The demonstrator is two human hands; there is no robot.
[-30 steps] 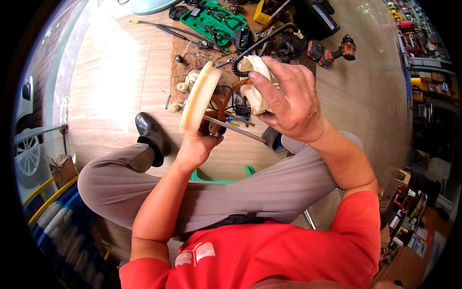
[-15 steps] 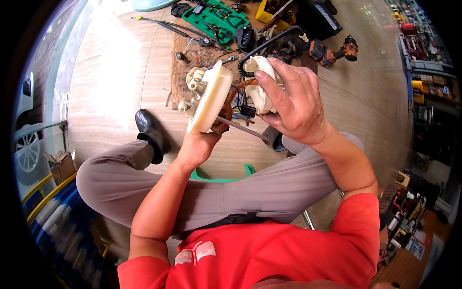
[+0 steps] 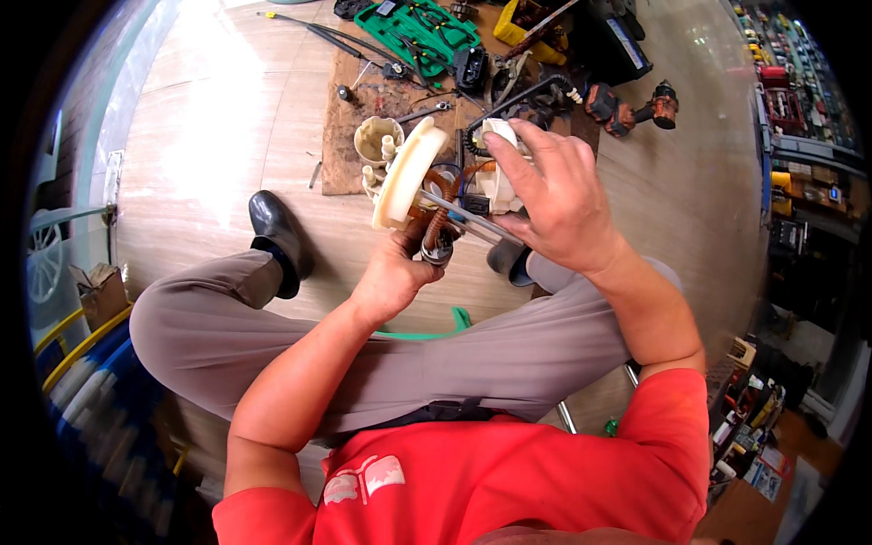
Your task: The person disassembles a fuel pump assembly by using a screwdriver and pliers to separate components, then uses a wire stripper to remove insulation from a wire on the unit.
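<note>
I hold a fuel pump assembly in front of me. Its cream round flange (image 3: 411, 174) is tilted, with short pipe stubs on its left face. My left hand (image 3: 392, 280) is closed below the flange, gripping a metal-ended cylinder (image 3: 437, 252) with a brown corrugated hose (image 3: 439, 225) beside it. Thin metal rods (image 3: 474, 220) run from the flange toward the right. My right hand (image 3: 565, 198) grips a white plastic housing (image 3: 498, 168) between thumb and fingers. Wires and a black connector (image 3: 475, 203) lie between the two parts. A cup-shaped cream piece (image 3: 377, 140) shows beside the flange; I cannot tell whether it is attached.
Beyond my hands lies a wooden board (image 3: 341, 163) with scattered tools. A green tool case (image 3: 416, 36), a yellow tray (image 3: 525, 34) and a black battery-like box (image 3: 618, 45) are at the back. An orange-and-black power drill (image 3: 636, 107) rests on the floor at right.
The flange has tilted and shifted slightly right, exposing the metal-ended cylinder and corrugated hose at my left hand. My right hand keeps its grip on the white housing.
</note>
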